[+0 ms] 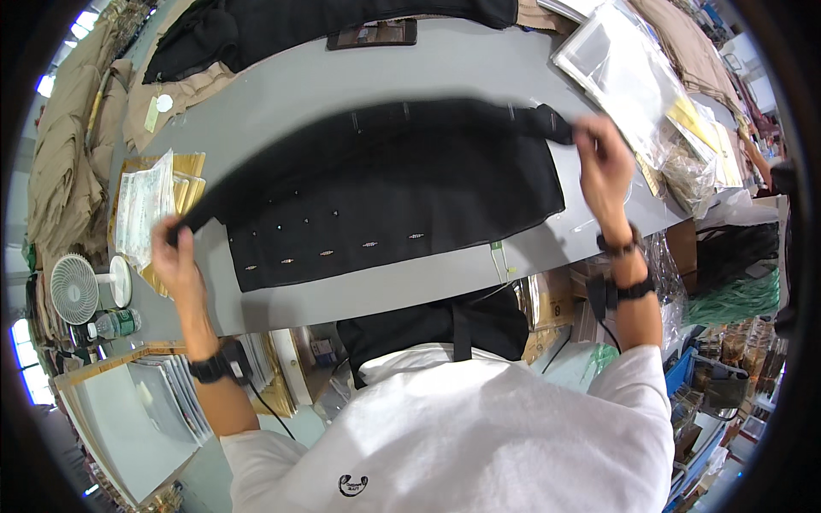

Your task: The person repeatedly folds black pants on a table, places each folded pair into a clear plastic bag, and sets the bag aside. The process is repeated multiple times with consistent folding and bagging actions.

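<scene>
A black fabric garment (410, 186) lies spread across the grey tabletop (449, 70), dotted with small shiny decorations near its lower left part. Pinched in my left hand (176, 260) is the left end of its far layer. My right hand (603, 163) grips the right end of that same layer. Between my hands the held edge bows away from me and looks blurred. At the near edge of the garment a green tag (496, 245) with a pale cord hangs out.
Beyond the garment are a phone (372, 35) and folded black fabric (282, 32). Clear plastic bags (622, 58) lie at right; papers (144, 211), a small white fan (75, 288) and a plastic bottle (117, 324) are at left. Another person's arm (757, 154) shows far right.
</scene>
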{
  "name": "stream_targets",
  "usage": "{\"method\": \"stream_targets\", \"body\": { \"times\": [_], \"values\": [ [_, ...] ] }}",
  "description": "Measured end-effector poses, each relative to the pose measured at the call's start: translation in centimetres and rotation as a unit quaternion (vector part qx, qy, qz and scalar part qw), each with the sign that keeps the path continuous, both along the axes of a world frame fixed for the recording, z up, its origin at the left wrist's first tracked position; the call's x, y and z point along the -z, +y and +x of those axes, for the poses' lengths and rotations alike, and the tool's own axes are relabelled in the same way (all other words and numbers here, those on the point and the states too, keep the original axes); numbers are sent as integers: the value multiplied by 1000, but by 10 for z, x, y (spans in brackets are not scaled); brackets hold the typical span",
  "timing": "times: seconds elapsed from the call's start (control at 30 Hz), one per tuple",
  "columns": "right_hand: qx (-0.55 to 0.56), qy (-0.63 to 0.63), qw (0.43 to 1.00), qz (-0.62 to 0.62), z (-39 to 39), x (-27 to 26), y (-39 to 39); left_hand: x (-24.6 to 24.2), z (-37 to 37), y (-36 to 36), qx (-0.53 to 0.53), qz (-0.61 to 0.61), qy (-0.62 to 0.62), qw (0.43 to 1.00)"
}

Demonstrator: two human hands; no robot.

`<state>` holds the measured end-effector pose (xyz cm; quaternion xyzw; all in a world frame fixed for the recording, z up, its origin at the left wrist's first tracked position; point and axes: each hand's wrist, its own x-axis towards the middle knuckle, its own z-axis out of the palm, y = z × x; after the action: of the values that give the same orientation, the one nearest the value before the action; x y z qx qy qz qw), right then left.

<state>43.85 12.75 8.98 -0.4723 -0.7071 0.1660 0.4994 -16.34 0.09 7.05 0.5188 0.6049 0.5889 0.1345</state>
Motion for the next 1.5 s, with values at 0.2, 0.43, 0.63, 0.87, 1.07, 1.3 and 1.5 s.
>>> {"method": "stream_targets", "body": {
  "times": [0.2,0.43,0.63,0.87,1.07,1.3,1.5],
  "values": [
    [-127,-311,940,-65,22,18,-81,37,31,-66,-65,-219,239,944],
    [128,-175,965,-144,11,39,-62,2,90,-12,48,-128,-42,990],
    [132,-273,925,-229,0,45,-44,-13,209,33,186,-108,95,972],
    [1,233,930,-283,-36,14,-43,0,236,30,309,-151,68,937],
    [-92,100,981,-139,-125,-17,-37,5,196,16,182,-226,-90,953],
    [-429,-71,875,-214,-216,-5,-62,29,173,18,131,-245,-134,951],
    [-213,-210,913,-279,-117,-6,-128,53,171,13,161,-169,-181,955]
  ]
}}
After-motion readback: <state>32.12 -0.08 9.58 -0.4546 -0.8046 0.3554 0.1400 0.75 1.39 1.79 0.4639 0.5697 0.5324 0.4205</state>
